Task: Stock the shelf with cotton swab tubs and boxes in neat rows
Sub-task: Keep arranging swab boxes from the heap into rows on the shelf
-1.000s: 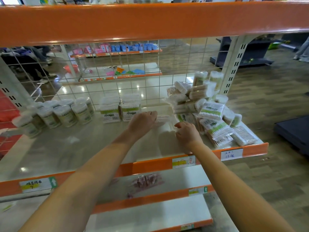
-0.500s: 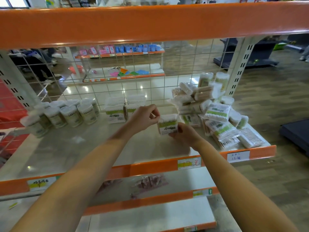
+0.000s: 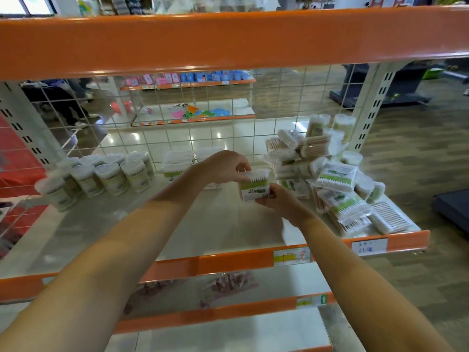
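Lifted off the shelf (image 3: 228, 224) now, I see the swab box (image 3: 255, 185) pinched on top by left hand (image 3: 223, 166) fingers, right hand (image 3: 281, 201) gripping underneath.

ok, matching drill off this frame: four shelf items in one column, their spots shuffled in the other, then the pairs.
Items
1. swab box
2. round tubs
3. bagged swab pile
4. stacked boxes

Places
A. right end of the shelf, heaped loosely
B. held above the shelf between left hand and right hand
C. left end, standing in rows
D. by the back grid, behind the left hand

Pairs: 1-B, 2-C, 3-A, 4-D
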Tool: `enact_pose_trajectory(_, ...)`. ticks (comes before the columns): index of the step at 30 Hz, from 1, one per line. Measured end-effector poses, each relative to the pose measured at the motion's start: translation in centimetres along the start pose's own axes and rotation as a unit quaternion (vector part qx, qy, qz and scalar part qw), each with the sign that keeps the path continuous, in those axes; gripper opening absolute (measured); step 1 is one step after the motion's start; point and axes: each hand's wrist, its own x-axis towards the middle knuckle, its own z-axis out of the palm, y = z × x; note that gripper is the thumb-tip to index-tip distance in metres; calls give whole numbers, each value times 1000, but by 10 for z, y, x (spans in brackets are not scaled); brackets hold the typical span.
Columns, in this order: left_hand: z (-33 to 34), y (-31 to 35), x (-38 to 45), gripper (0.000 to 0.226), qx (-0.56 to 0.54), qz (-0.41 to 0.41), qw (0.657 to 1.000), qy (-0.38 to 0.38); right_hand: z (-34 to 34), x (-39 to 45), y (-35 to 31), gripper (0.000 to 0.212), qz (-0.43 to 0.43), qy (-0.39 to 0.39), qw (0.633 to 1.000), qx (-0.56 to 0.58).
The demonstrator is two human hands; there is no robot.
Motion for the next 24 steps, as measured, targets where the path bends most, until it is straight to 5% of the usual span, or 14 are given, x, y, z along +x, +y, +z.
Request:
enact_pose_trajectory(7, -14, -3, 29, 28, 98, 13, 995, -19, -2, 24, 2, 14, -10, 65, 991, -117)
enact_pose_trajectory(12, -21, -12, 51, 30, 125, -7, 992, -15, -7, 39, 4, 42, 25, 100, 981, -165)
enact_pose_trajectory(24, -6, -40, 98, 27, 201, -50, 978, -8, -3, 61, 5, 37, 3, 42, 959, -281)
